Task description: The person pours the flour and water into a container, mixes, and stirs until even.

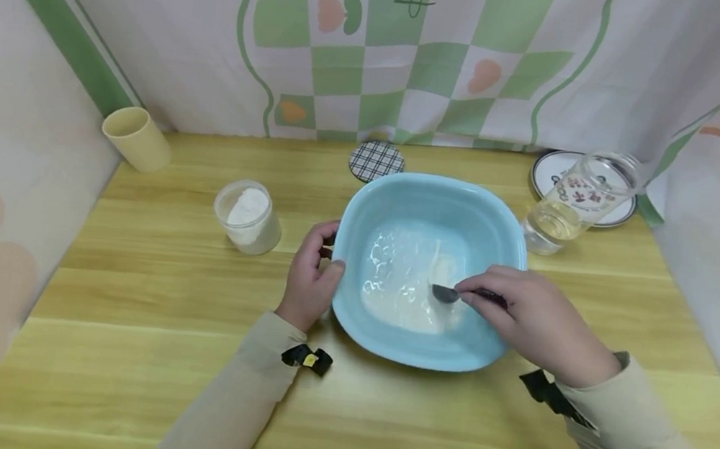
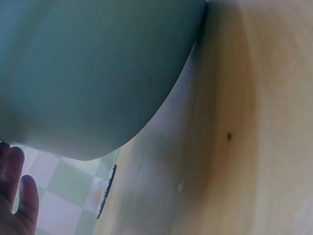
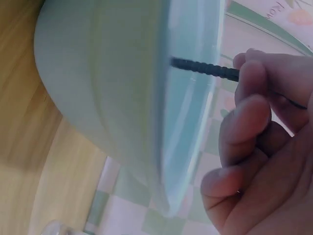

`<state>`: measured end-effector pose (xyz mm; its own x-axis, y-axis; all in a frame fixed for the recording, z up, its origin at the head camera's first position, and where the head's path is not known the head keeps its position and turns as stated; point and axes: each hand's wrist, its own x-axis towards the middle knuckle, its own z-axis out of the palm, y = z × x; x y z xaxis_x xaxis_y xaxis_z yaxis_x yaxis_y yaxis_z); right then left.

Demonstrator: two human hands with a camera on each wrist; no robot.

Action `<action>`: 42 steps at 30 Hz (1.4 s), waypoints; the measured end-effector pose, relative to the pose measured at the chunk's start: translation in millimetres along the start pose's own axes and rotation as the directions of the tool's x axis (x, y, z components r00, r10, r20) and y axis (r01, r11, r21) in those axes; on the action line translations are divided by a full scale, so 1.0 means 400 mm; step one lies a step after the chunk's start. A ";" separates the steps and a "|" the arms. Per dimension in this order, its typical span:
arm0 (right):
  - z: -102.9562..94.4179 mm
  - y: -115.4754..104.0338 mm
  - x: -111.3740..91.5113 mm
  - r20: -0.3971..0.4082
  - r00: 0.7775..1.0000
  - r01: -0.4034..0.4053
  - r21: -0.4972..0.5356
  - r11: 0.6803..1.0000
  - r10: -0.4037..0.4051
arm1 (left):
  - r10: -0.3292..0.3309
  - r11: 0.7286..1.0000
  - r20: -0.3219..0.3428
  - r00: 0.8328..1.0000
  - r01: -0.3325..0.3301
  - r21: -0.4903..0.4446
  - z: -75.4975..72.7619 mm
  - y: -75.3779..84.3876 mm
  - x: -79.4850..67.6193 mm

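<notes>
A light blue basin (image 1: 420, 357) stands on the wooden table with a whitish wet mixture (image 1: 403, 279) spread over its bottom. At its left side, my left hand (image 1: 313, 278) holds the rim, thumb on the edge and fingers along the outer wall. The left wrist view shows only some of those fingers (image 2: 11, 176) beside the basin wall. My right hand (image 1: 524, 309) reaches over the right rim, pinching a dark spoon (image 1: 446, 294) by its handle. The spoon's bowl is down near the mixture. Its ridged black handle (image 3: 205, 67) shows in the right wrist view.
Left of the basin stands a clear jar of white powder (image 1: 248, 217), with a yellow cup (image 1: 137, 139) farther back. Behind the basin lies a checked coaster (image 1: 376, 161). At the back right, a glass jug of pale liquid (image 1: 556, 218) stands before a plate (image 1: 544, 171).
</notes>
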<state>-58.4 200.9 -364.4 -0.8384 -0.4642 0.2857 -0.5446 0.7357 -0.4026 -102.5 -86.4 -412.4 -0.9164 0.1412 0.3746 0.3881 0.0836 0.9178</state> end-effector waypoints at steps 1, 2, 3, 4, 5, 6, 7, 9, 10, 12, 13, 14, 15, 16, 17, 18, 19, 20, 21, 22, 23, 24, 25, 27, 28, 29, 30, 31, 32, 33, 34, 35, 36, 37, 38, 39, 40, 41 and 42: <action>-0.004 -0.001 -0.003 0.007 1.000 -0.030 0.014 0.999 0.029 | 0.000 1.000 -0.008 1.000 0.000 -0.002 0.000 -0.017 -0.001; -0.006 -0.002 -0.005 0.018 0.998 -0.059 0.030 0.998 0.058 | -0.007 1.000 -0.016 1.000 0.007 -0.005 0.000 -0.020 -0.003; -0.007 -0.002 -0.008 0.029 0.996 -0.087 0.045 0.995 0.086 | -0.007 1.000 -0.025 1.000 0.007 -0.007 0.000 -0.022 -0.004; -0.008 -0.001 -0.011 0.035 0.993 -0.111 0.057 0.992 0.109 | -0.005 1.000 -0.033 0.999 0.005 -0.008 0.000 -0.023 -0.005; -0.007 -0.001 -0.013 0.035 0.991 -0.131 0.073 0.989 0.129 | 0.000 1.000 -0.042 0.999 0.000 -0.009 0.001 -0.024 -0.005; -0.005 0.001 -0.016 0.028 0.989 -0.144 0.088 0.986 0.142 | 0.007 1.000 -0.049 0.999 -0.007 -0.006 0.001 -0.024 -0.006; -0.003 0.002 -0.018 0.015 0.989 -0.151 0.103 0.983 0.150 | 0.017 1.000 -0.058 0.998 -0.017 0.002 0.002 -0.024 -0.005; 0.004 0.006 -0.022 -0.015 0.987 -0.157 0.131 0.979 0.160 | 0.031 0.999 -0.077 0.997 -0.030 0.016 0.002 -0.007 -0.005; 0.008 0.007 -0.023 -0.032 0.986 -0.158 0.141 0.977 0.164 | 0.040 0.999 -0.086 0.995 -0.039 0.020 0.002 -0.005 -0.006; 0.016 0.010 -0.025 -0.064 0.981 -0.172 0.154 0.973 0.184 | 0.063 0.998 -0.104 0.993 -0.060 0.033 0.002 -0.004 -0.006; 0.020 0.012 -0.027 -0.079 0.977 -0.183 0.159 0.970 0.197 | 0.076 0.997 -0.110 0.991 -0.073 0.038 0.002 -0.002 -0.006; 0.023 0.014 -0.029 -0.092 0.972 -0.198 0.160 0.967 0.215 | 0.092 0.995 -0.113 0.989 -0.088 0.038 0.003 -0.001 -0.006; 0.025 0.016 -0.032 -0.105 0.967 -0.214 0.155 0.964 0.232 | 0.107 0.994 -0.114 0.988 -0.103 0.040 0.003 0.001 -0.006; 0.026 0.019 -0.034 -0.115 0.961 -0.232 0.147 0.962 0.250 | 0.122 0.992 -0.114 0.986 -0.118 0.041 0.004 0.003 -0.006; 0.027 0.021 -0.037 -0.123 0.956 -0.248 0.135 0.959 0.265 | 0.134 0.991 -0.114 0.984 -0.129 0.045 0.005 0.005 -0.006; 0.027 0.023 -0.039 -0.126 0.953 -0.260 0.118 0.958 0.274 | 0.145 0.989 -0.114 0.983 -0.140 0.049 0.006 0.008 -0.006; 0.027 0.025 -0.041 -0.123 0.952 -0.269 0.101 0.958 0.280 | 0.155 0.987 -0.114 0.981 -0.150 0.050 0.007 0.010 -0.006; 0.028 0.027 -0.043 -0.113 0.953 -0.272 0.083 0.959 0.281 | 0.162 0.986 -0.116 0.980 -0.157 0.051 0.007 0.013 -0.006; 0.030 0.027 -0.045 -0.097 0.956 -0.272 0.067 0.960 0.277 | 0.167 0.985 -0.116 0.979 -0.162 0.053 0.008 0.016 -0.005; 0.031 0.025 -0.046 -0.070 0.959 -0.271 0.066 0.960 0.275 | 0.173 0.984 -0.115 0.978 -0.168 0.054 0.009 0.018 -0.005; 0.034 0.022 -0.046 -0.039 0.961 -0.270 0.071 0.960 0.273 | 0.176 0.984 -0.113 0.978 -0.171 0.053 0.009 0.021 -0.005; 0.037 0.017 -0.045 -0.006 0.963 -0.269 0.082 0.960 0.270 | 0.179 0.983 -0.111 0.978 -0.173 0.057 0.009 0.022 -0.005; 0.042 0.010 -0.042 0.030 0.962 -0.272 0.108 0.956 0.271 | 0.178 0.983 -0.111 0.978 -0.172 0.059 0.009 0.024 -0.005; 0.053 -0.010 -0.028 0.100 0.954 -0.298 0.182 0.937 0.284 | 0.172 0.984 -0.114 0.979 -0.165 0.067 0.007 0.026 -0.006; 0.059 -0.020 -0.018 0.137 0.945 -0.321 0.236 0.917 0.295 | 0.168 0.984 -0.115 0.979 -0.161 0.071 0.006 0.027 -0.006; 0.066 -0.029 -0.006 0.167 0.936 -0.347 0.287 0.893 0.310 | 0.164 0.985 -0.115 0.980 -0.156 0.074 0.005 0.028 -0.006; 0.072 -0.038 0.008 0.192 0.925 -0.375 0.342 0.862 0.327 | 0.160 0.986 -0.116 0.980 -0.151 0.076 0.004 0.028 -0.006; 0.078 -0.044 0.022 0.207 0.915 -0.403 0.404 0.821 0.347 | 0.157 0.986 -0.115 0.981 -0.149 0.075 0.003 0.028 -0.006; 0.082 -0.047 0.034 0.211 0.905 -0.425 0.462 0.779 0.369 | 0.156 0.986 -0.112 0.981 -0.149 0.074 0.003 0.027 -0.005; 0.085 -0.047 0.044 0.201 0.896 -0.440 0.516 0.735 0.395 | 0.157 0.986 -0.107 0.982 -0.150 0.072 0.002 0.026 -0.005; 0.085 -0.046 0.052 0.180 0.890 -0.442 0.568 0.694 0.419 | 0.158 0.986 -0.103 0.982 -0.151 0.074 0.002 0.024 -0.005; 0.084 -0.042 0.057 0.148 0.885 -0.433 0.606 0.667 0.441 | 0.158 0.986 -0.099 0.983 -0.151 0.076 0.003 0.021 -0.005; 0.081 -0.037 0.058 0.110 0.883 -0.417 0.630 0.655 0.456 | 0.158 0.986 -0.096 0.983 -0.151 0.076 0.003 0.012 -0.005; 0.076 -0.030 0.056 0.072 0.883 -0.400 0.634 0.662 0.464 | 0.160 0.985 -0.094 0.983 -0.153 0.077 0.004 0.002 -0.004; 0.069 -0.023 0.052 0.038 0.883 -0.388 0.618 0.683 0.467 | 0.161 0.985 -0.092 0.983 -0.155 0.076 0.006 -0.010 -0.003; 0.061 -0.016 0.046 0.012 0.886 -0.382 0.586 0.715 0.464 | 0.161 0.985 -0.090 0.983 -0.154 0.078 0.006 -0.023 -0.003; 0.051 -0.010 0.039 -0.002 0.892 -0.379 0.542 0.750 0.452 | 0.159 0.985 -0.089 0.983 -0.153 0.077 0.007 -0.035 -0.002; 0.043 -0.004 0.031 -0.006 0.899 -0.378 0.491 0.785 0.437 | 0.157 0.986 -0.086 0.984 -0.151 0.072 0.008 -0.048 -0.001; 0.034 0.002 0.024 -0.005 0.907 -0.376 0.440 0.816 0.421 | 0.155 0.986 -0.084 0.984 -0.150 0.066 0.008 -0.061 0.000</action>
<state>-67.3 190.3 -373.7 -0.9896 -0.1092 0.0937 -0.1390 0.5577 -0.8183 -111.7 -85.2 -435.2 -0.8500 0.0693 0.5221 0.5267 0.1264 0.8406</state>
